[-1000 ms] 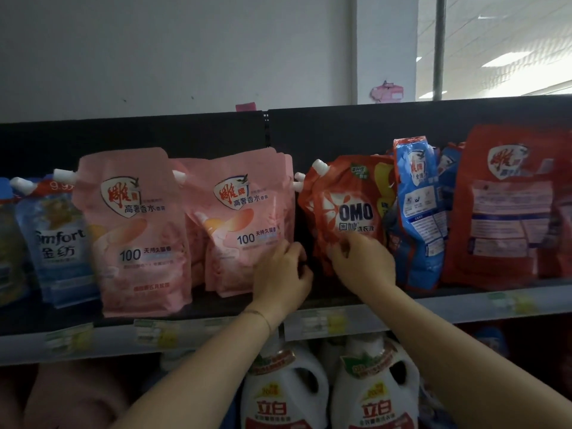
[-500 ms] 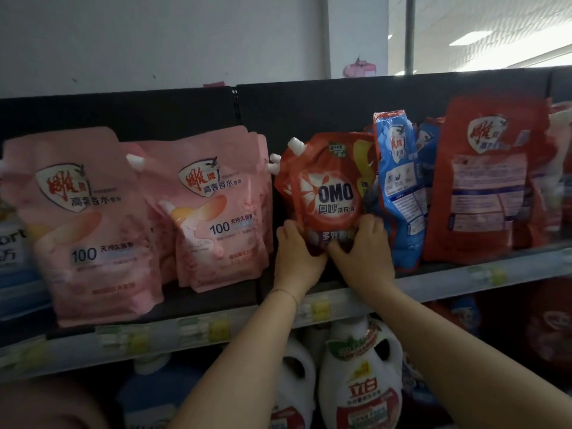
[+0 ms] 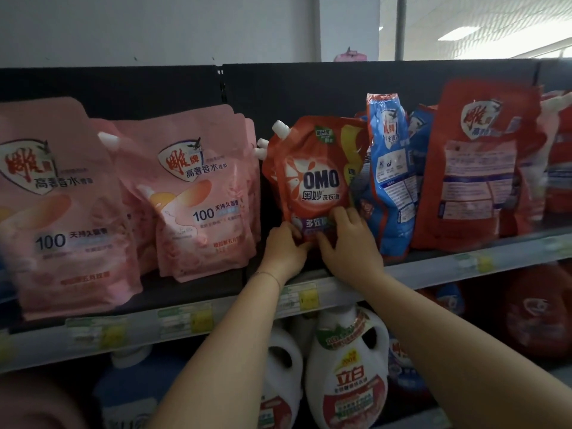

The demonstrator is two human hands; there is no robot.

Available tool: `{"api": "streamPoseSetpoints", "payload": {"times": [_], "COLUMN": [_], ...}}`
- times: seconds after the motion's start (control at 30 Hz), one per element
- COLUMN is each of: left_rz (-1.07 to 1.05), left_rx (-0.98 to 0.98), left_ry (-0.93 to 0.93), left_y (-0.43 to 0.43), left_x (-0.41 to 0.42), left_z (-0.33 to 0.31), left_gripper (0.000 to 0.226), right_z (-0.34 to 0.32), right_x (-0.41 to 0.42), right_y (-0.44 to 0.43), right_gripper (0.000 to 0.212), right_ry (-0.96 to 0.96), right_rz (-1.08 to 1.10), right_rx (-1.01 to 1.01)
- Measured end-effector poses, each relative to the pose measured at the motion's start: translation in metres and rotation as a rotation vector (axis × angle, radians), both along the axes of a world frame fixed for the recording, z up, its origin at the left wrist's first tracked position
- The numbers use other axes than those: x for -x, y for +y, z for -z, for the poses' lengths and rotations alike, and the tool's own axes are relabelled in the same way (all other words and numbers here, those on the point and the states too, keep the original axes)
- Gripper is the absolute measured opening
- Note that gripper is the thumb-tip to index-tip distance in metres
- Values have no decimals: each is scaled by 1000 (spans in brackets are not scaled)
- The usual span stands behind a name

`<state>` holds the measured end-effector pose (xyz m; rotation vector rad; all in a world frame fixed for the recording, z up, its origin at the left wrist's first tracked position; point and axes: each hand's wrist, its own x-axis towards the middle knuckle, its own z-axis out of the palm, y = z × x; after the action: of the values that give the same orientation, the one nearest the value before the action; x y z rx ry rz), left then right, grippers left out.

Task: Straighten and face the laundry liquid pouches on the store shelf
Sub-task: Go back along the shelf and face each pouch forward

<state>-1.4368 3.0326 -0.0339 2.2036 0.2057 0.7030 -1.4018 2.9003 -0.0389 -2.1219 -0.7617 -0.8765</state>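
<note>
On the shelf (image 3: 433, 269), my left grip (image 3: 286, 246) and right grip (image 3: 349, 243) both pinch the bottom of the OMO pouch (image 3: 318, 178), which faces front, but I think the blue pouch (image 3: 391, 171) and red pouch (image 3: 476, 168) beside it need turning.

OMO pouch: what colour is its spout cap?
White cap on the orange-red pouch; the head view shows it best.
</note>
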Motion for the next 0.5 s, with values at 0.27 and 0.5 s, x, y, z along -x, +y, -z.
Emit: {"api": "streamPoseSetpoints", "payload": {"times": [0.27, 0.5], "left_rz": [-54, -95], "left_rx": [-107, -145], "left_ry": [-14, 10], "left_y": [-5, -5], "left_x": [-1, -2], "left_z": [0, -2], "left_gripper": [34, 44], "right_z": [-3, 0], "right_x": [-10, -6], "right_y": [3, -3], "right_gripper": [57, 54], "right_ry": [123, 63], "right_rz": [-88, -55], "right_rx": [43, 16]}}
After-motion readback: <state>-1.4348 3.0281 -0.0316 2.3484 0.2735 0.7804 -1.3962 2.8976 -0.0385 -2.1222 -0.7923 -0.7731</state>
